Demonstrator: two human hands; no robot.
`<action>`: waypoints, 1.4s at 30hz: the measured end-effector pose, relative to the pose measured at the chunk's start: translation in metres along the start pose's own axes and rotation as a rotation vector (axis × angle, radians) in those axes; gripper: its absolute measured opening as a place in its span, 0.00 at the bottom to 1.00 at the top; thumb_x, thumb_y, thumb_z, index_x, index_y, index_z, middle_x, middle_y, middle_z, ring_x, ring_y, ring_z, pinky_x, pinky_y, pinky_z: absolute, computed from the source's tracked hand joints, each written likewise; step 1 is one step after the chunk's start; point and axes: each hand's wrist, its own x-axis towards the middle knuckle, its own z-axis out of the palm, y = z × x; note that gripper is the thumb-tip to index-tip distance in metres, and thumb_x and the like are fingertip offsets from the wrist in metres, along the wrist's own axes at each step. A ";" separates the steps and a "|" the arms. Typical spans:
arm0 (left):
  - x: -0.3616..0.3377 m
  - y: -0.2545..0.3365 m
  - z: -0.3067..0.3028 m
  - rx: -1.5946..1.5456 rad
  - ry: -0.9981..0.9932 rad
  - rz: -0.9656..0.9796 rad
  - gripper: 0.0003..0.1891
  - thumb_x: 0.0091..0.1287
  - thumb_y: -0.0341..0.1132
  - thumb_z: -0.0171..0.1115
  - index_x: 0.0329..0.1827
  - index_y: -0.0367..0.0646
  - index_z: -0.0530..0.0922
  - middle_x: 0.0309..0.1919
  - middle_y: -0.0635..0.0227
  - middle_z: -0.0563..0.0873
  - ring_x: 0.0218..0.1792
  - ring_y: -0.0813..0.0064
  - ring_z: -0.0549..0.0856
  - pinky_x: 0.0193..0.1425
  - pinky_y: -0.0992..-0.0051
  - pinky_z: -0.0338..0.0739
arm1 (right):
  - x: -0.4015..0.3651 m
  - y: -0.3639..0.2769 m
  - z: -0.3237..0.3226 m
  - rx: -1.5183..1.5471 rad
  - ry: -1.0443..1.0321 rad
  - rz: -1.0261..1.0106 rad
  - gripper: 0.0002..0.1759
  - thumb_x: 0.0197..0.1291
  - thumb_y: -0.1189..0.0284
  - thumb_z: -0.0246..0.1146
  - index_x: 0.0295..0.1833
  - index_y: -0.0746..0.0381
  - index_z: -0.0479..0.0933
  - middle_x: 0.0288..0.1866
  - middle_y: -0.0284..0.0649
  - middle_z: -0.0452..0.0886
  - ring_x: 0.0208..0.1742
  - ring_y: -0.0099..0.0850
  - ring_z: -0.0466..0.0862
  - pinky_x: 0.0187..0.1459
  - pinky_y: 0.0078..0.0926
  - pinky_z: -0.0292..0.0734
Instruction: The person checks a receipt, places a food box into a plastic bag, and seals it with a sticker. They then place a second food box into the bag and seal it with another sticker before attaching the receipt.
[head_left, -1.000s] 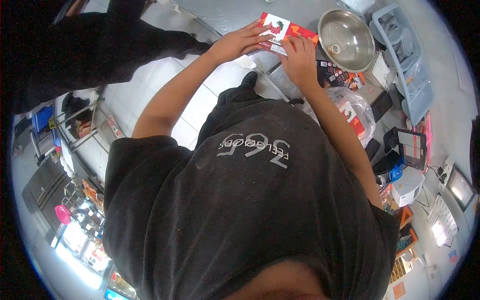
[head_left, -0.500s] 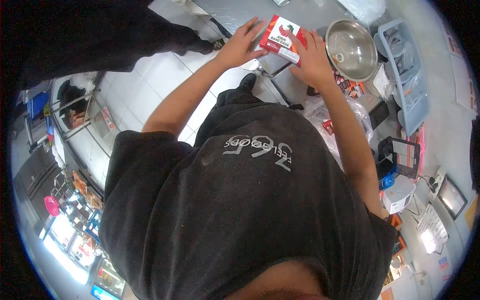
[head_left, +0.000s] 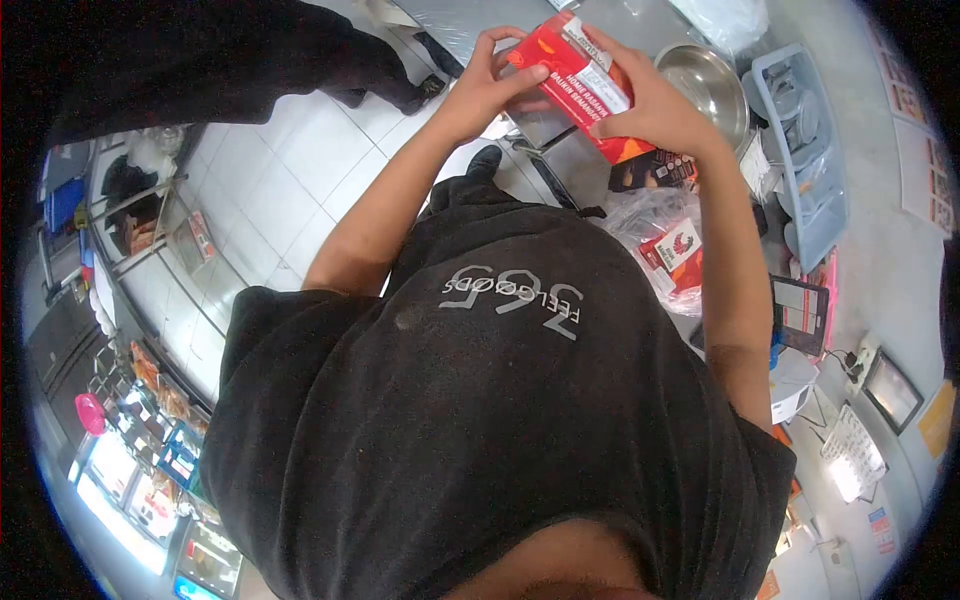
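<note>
A red and orange printed food box is held up over the metal counter, tilted so that a side panel with white lettering faces me. My left hand grips its left end with bent fingers, the thumb lying against the printed panel. Around the right end wraps my right hand, its thumb low on the box and its fingers partly hidden behind. Below the right hand, a clear plastic bag lies on the counter, with a red and white printed package in or under it.
A steel bowl stands right of the box. Beyond it is a blue plastic basket holding clear plastic items. A tablet sits farther down the right side. At upper left, another person's dark-clothed leg stands on the tiled floor.
The box has been lifted and turned, so its side panel shows instead of the white logo face. My left hand has closed on it. More of the bagged red package shows.
</note>
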 end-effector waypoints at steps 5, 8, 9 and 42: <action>0.000 0.050 0.036 -0.153 -0.135 -0.091 0.36 0.75 0.41 0.70 0.81 0.55 0.60 0.70 0.55 0.77 0.63 0.57 0.85 0.59 0.46 0.90 | -0.024 -0.042 -0.041 -0.143 -0.015 -0.026 0.63 0.43 0.65 0.77 0.88 0.44 0.57 0.75 0.55 0.68 0.75 0.51 0.73 0.76 0.40 0.68; 0.009 0.068 0.045 -0.173 -0.305 -0.167 0.40 0.79 0.49 0.63 0.88 0.57 0.52 0.77 0.55 0.72 0.71 0.52 0.80 0.62 0.44 0.88 | -0.046 -0.059 -0.047 -0.481 0.056 -0.056 0.58 0.45 0.57 0.77 0.86 0.43 0.61 0.72 0.56 0.72 0.70 0.55 0.76 0.73 0.46 0.71; 0.014 0.061 0.048 -0.211 -0.321 -0.235 0.39 0.80 0.52 0.58 0.88 0.57 0.52 0.79 0.58 0.69 0.74 0.55 0.78 0.63 0.46 0.88 | -0.057 -0.062 -0.043 -0.591 0.074 -0.055 0.55 0.50 0.49 0.77 0.84 0.43 0.64 0.67 0.55 0.75 0.65 0.56 0.80 0.68 0.49 0.75; -0.024 0.096 0.265 -0.431 -0.525 -0.545 0.30 0.78 0.49 0.56 0.75 0.37 0.71 0.64 0.48 0.84 0.55 0.49 0.91 0.41 0.47 0.95 | -0.304 -0.059 -0.041 -0.612 1.484 -0.144 0.23 0.45 0.69 0.86 0.49 0.55 0.90 0.47 0.36 0.88 0.55 0.37 0.84 0.59 0.35 0.77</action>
